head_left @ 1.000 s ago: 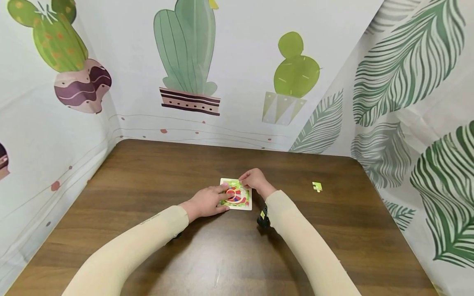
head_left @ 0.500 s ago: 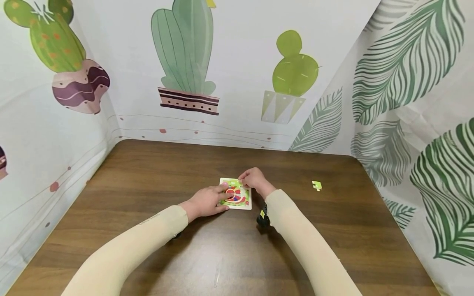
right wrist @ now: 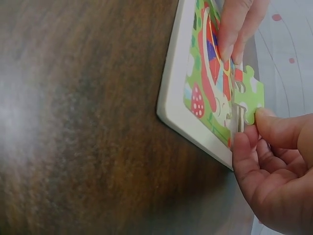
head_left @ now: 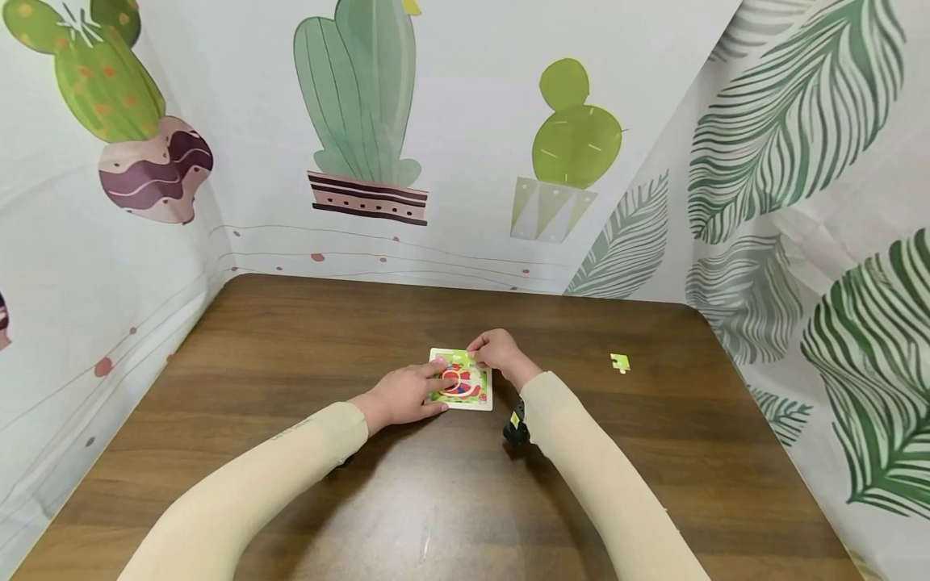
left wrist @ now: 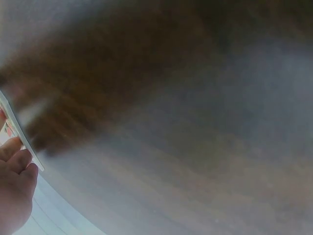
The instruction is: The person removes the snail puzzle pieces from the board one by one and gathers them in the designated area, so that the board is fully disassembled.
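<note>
A square jigsaw puzzle board (head_left: pixel 475 407) with a white rim and a colourful snail-like picture lies on the table. My left hand (head_left: pixel 401 395) rests on its left side with the fingers stretched over the picture. At the far right part of the board, my right hand (head_left: pixel 500 352) pinches a green puzzle piece (right wrist: pixel 253 95) between thumb and fingers. The right wrist view shows that piece tilted up over a gap in the picture, beside the left hand's fingertips. In the left wrist view only the board's edge (left wrist: pixel 24 139) and part of the left hand (left wrist: pixel 14 186) appear.
A loose green puzzle piece (head_left: pixel 620 362) lies on the brown wooden table (head_left: pixel 349 323), to the right of the board. Behind the table hangs a white cloth (head_left: pixel 465 145) printed with cacti and leaves. A black wrist camera (head_left: pixel 516 432) sits under the right sleeve.
The view has shifted slightly. Both hands keep their places on the board, the right hand still holding the green puzzle piece.
</note>
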Demonstrator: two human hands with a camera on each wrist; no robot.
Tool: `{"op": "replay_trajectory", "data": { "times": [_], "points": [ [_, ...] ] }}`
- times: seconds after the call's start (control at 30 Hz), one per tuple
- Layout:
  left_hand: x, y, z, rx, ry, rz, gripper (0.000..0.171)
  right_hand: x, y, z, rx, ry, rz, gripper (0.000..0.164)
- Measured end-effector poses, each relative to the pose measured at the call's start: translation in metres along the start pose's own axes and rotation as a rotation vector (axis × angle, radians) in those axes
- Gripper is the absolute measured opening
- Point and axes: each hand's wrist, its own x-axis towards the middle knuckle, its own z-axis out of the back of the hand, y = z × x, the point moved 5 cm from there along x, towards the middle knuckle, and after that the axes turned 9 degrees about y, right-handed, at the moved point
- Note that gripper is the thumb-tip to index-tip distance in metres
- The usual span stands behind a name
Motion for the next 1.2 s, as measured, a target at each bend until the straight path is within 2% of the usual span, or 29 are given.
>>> {"op": "replay_trajectory", "data": {
  "times": [0.57,1.2],
  "points": [
    [0.000,0.000,0.001,-0.011,0.007,0.000,0.049,-0.006,0.005,0.004,-0.027,-0.001,0.022,0.014],
    [0.001,0.001,0.000,-0.019,0.010,-0.001,0.050,-0.007,0.015,0.019,-0.070,0.018,0.021,0.015]
  ]
}}
